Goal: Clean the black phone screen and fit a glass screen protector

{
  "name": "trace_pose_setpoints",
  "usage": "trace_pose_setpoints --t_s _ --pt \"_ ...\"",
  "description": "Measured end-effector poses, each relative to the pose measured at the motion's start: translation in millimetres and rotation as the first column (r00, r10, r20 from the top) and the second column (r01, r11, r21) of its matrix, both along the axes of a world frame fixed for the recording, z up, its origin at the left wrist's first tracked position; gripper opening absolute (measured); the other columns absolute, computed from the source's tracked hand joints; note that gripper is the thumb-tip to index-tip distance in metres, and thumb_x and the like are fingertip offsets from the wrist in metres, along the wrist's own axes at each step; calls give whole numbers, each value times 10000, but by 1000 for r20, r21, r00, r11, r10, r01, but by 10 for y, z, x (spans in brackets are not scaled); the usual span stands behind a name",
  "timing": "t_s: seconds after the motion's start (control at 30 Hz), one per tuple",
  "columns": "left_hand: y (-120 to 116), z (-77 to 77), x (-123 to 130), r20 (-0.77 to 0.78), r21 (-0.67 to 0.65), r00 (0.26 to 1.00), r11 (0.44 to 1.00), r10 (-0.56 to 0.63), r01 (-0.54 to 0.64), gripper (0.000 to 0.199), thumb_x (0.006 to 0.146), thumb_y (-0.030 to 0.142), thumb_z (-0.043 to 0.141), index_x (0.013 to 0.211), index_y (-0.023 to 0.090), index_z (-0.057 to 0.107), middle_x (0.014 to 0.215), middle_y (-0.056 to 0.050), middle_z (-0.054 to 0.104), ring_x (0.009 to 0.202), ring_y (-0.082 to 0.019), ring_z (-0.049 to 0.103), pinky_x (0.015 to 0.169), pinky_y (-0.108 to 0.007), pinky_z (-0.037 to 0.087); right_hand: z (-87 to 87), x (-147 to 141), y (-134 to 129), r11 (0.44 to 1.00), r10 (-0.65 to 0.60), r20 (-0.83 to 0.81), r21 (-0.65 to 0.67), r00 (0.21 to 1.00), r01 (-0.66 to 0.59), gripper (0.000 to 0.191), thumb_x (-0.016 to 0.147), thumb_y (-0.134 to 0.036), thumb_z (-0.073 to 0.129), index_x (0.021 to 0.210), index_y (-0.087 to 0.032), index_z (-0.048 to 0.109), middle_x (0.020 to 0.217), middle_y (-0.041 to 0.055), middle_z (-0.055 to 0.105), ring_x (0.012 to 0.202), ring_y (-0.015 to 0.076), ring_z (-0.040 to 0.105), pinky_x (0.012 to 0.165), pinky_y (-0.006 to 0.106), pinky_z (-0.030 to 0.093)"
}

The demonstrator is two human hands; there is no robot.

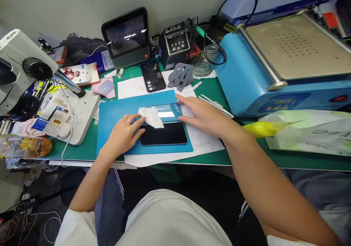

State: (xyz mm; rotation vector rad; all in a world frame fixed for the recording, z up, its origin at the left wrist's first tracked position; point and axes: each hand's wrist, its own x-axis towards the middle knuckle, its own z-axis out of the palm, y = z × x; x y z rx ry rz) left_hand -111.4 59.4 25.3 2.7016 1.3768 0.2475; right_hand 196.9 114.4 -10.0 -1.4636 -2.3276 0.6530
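On the blue mat (120,108) lies a phone (164,133) with a dark screen, its long side facing me. Just behind it is a clear, glossy rectangular sheet (167,115) with a blue patch near its right end. A crumpled white tissue (152,117) covers the left part of that sheet. My left hand (122,133) has the tissue's edge at its bent fingers, while its thumb rests by the phone's left corner. My right hand (201,114) reaches the sheet's right end, index finger and thumb apart at its corners, with nothing visible gripped between them.
Behind the mat are a black phone back (153,77), a grey slotted holder (181,75), a glass jar (205,61) and a soldering station (174,44). A blue hot-plate machine (246,81) and a tissue pack (309,132) stand right; a microscope (24,63) stands left.
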Motion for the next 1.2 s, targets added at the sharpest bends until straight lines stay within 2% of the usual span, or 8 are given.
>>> trace_pose_setpoints --t_s 0.27,0.37,0.53,0.67,0.77,0.87,1.03,1.2 --pt "487 106 380 -229 20 963 988 -143 151 537 1003 92 409 1514 238 484 1404 -148 578 1110 -278 589 889 -418 504 -78 64 -16 996 53 2 65 999 -53 721 928 -438 579 1599 -262 381 1604 109 494 1437 377 504 1152 619 438" --pt "700 136 548 -289 -41 922 965 -259 258 292 987 133 495 1156 193 725 1289 -114 664 1098 -280 583 876 -402 477 -69 63 -19 997 58 17 55 998 -59 708 934 -436 573 1588 -221 407 1593 126 506 1431 385 508 1159 608 438" --pt "892 247 360 -253 49 956 985 -145 163 275 1019 188 441 1045 154 713 1056 -135 722 1043 -297 592 861 -430 461 -55 67 -11 996 70 8 59 998 -70 703 944 -443 563 1598 -249 390 1591 118 510 1425 382 514 1143 612 454" --pt "888 296 212 -172 64 985 997 -28 40 260 973 186 521 1175 150 680 1172 -143 715 1091 -314 594 909 -453 470 -57 68 12 996 80 7 49 997 -80 726 932 -423 570 1606 -244 369 1605 123 488 1438 380 493 1155 608 440" --pt "864 209 385 -213 3 951 974 -223 229 417 953 189 583 1369 171 592 1393 -145 627 1189 -315 573 961 -442 464 -53 56 20 996 80 -9 45 997 -80 730 924 -412 581 1600 -231 374 1592 135 493 1443 374 480 1170 581 428" --pt "893 97 633 -223 -27 928 953 -299 301 245 980 189 560 1187 167 690 1298 -131 673 1126 -278 604 921 -390 473 -46 41 11 996 80 -48 43 996 -78 712 933 -404 569 1600 -274 359 1533 121 535 1427 355 494 1164 567 435" --pt "978 153 633 -233 44 953 977 -193 209 239 1029 200 465 973 146 692 987 -128 721 955 -267 640 813 -376 469 -36 39 -6 997 79 -84 29 993 -77 713 938 -396 551 1609 -346 315 1478 98 509 1380 316 539 1146 525 465" --pt "839 390 58 -184 138 980 989 69 -44 214 1049 307 468 1002 183 636 863 -99 700 835 -263 639 743 -366 453 48 2 -82 1000 30 -91 5 995 -29 704 931 -387 531 1604 -303 341 1484 124 451 1320 332 580 1081 491 523"
